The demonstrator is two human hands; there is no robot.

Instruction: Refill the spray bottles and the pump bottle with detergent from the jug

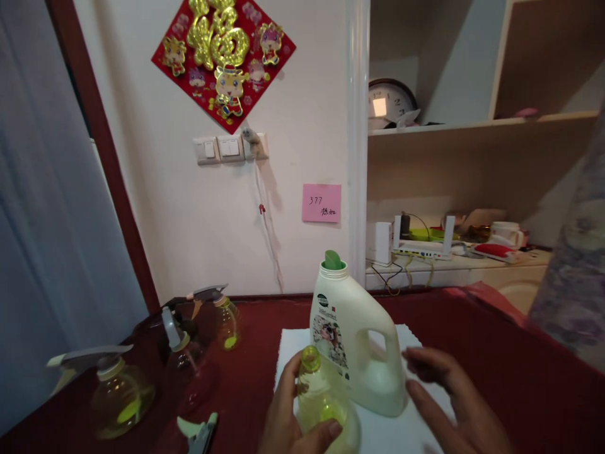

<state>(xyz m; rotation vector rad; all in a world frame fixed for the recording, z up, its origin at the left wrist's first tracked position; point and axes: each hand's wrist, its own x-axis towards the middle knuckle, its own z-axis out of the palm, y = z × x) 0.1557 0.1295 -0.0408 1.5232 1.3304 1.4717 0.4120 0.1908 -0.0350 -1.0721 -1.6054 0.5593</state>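
Note:
My left hand [288, 413] is wrapped round a clear yellow-green spray bottle [317, 384] whose neck is uncapped. Behind it stands a large pale detergent jug [352, 340], upright, with a green spout showing in its open mouth. To the right of the jug's handle is my right hand [456, 403], fingers apart and holding nothing. A loose spray head [201, 435] with a pale green trigger lies on the table at the lower left. Both the bottle and the jug are over a white cloth or sheet [293, 340].
On the left of the dark red table [246, 384] are several bottles with spray heads, one a yellowish spray bottle [120, 397]. A pink note [322, 203] and a plugged-in cord [265, 217] are on the wall. Shelves at right hold a router [423, 249] and a clock [390, 104].

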